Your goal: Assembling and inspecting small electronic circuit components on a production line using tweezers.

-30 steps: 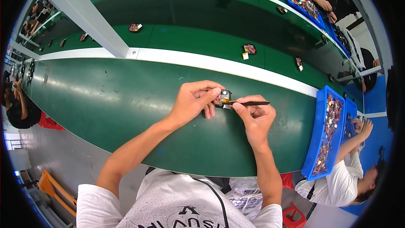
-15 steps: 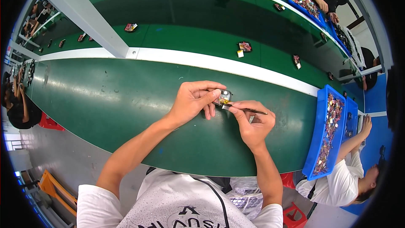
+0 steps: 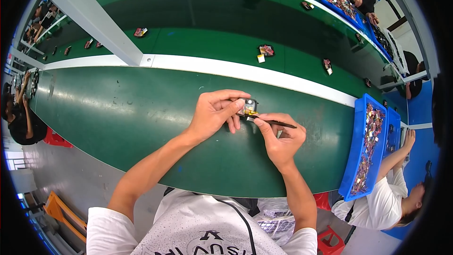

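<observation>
At frame centre, the left hand (image 3: 213,112) closes thumb and fingers on a small black-framed electronic unit (image 3: 248,106), apparently steadying it over the smooth green tabletop (image 3: 141,108). Just rightward, the right hand (image 3: 285,138) pinches a slim black tool (image 3: 281,123), seemingly slanted to reach the unit's lower edge.

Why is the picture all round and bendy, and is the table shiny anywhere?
Head view: it's a fisheye picture, so the corners go black and the white rail curves; head view: pale glare shows on the green table, left of the left hand; head view: the small device is too tiny to see finely.
</observation>
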